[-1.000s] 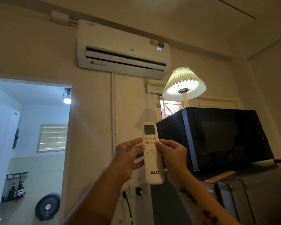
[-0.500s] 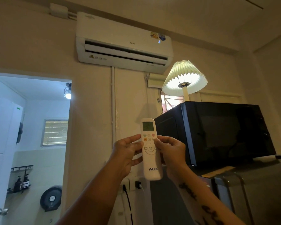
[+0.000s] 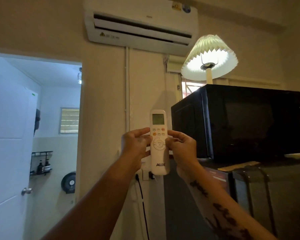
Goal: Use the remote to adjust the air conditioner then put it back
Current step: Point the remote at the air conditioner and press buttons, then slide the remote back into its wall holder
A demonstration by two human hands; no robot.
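A person holds a white remote (image 3: pixel 159 144) upright at arm's length, gripped from both sides: the left hand (image 3: pixel 136 146) curls around its left edge, the right hand (image 3: pixel 181 148) around its right edge. Both sets of fingers are closed on the casing, with the left thumb (image 3: pixel 142 131) lying against the row of coloured buttons and the right thumb (image 3: pixel 174 133) touching the opposite side of the same row. The small screen sits above the fingertips, and the maker's lettering shows below them, near the remote's lower end. High above the fingers, a white air conditioner (image 3: pixel 140 25) hangs on the wall with its front flap parted. To the right of the right hand stands a black microwave (image 3: pixel 246 122), with a lit pleated lamp (image 3: pixel 210 58) rising behind it. Just under the remote's bottom edge, a wall socket (image 3: pixel 145 175) carries a black cable (image 3: pixel 143 205) that trails downward between the forearms. Left of the left hand, an open doorway (image 3: pixel 42 118) shows a bright tiled bathroom.
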